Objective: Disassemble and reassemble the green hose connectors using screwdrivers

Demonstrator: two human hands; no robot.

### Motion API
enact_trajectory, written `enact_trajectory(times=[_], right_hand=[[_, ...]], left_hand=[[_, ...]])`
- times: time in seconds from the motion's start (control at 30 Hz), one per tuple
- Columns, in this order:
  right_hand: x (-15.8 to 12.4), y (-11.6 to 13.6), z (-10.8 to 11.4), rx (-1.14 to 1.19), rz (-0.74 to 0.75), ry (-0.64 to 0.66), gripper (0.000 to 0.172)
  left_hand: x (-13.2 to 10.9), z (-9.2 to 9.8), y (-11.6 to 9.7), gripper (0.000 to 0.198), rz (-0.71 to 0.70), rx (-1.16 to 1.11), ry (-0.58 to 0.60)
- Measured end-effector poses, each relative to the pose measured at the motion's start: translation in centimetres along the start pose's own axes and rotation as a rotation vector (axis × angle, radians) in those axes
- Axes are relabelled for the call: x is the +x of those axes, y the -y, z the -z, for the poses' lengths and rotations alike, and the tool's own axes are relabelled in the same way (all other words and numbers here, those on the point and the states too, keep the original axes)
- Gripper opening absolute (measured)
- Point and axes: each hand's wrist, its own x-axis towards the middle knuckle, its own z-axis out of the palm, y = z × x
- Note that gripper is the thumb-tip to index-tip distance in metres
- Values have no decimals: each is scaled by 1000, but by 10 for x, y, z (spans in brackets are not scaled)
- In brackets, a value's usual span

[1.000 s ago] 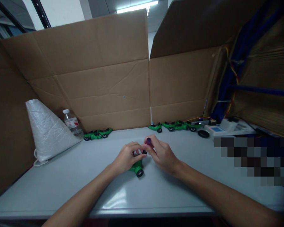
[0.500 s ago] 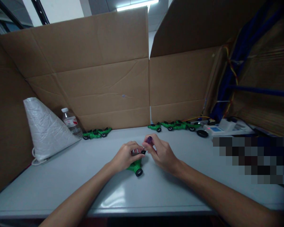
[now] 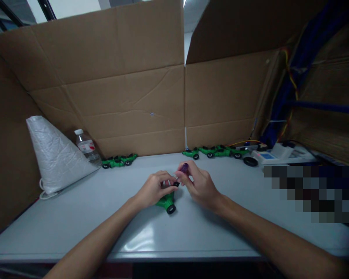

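Observation:
My left hand (image 3: 154, 189) is closed around a green toy car (image 3: 166, 202) near the middle of the table, its fingers at a small black part (image 3: 176, 184) on the car. One black wheel (image 3: 171, 209) shows at the near side; my palm and fingers hide much of the body. In my right hand (image 3: 200, 182) is a screwdriver with a dark purple handle (image 3: 185, 167), pinched between thumb and fingers. Its thin shaft points down and left to the black part. Whether the tip sits in a screw is too small to tell.
Several green toy cars (image 3: 221, 151) line the back right, and more cars (image 3: 119, 160) lie at the back left. A water bottle (image 3: 87, 147) and a silvery padded bag (image 3: 56, 162) stand left. A black ring (image 3: 250, 161) and a white power strip (image 3: 282, 154) lie right. Cardboard walls (image 3: 128, 89) surround the table.
The camera view has tilted slightly down. Both hands keep their grips, with the screwdriver still at the black part of the toy car; its handle has shifted only slightly.

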Motion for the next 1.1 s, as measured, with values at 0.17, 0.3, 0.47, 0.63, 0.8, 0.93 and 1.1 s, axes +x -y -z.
enact_trajectory(times=[0.17,0.3,0.47,0.63,0.8,0.93,1.1], right_hand=[[0,1,1,32,-40,5,16],[1,2,1,80,-116,-3,18],[1,2,1,56,-78,-24,18],[1,2,1,28,-70,-11,20],[0,3,1,31,-87,9,19],[0,4,0,50,-87,-32,18],[0,3,1,35,-89,-11,19]], left_hand=[[0,0,0,19,22,-25,-5],[-1,-1,-2,21,39,-53,-21],[-2,-3,-1,22,63,-57,-40],[-2,-5,0,22,58,-38,-46],[-1,-3,-2,20,12,2,-41],[0,-2,-4,22,11,-5,-35],[-1,-2,-4,19,5,-7,-32]])
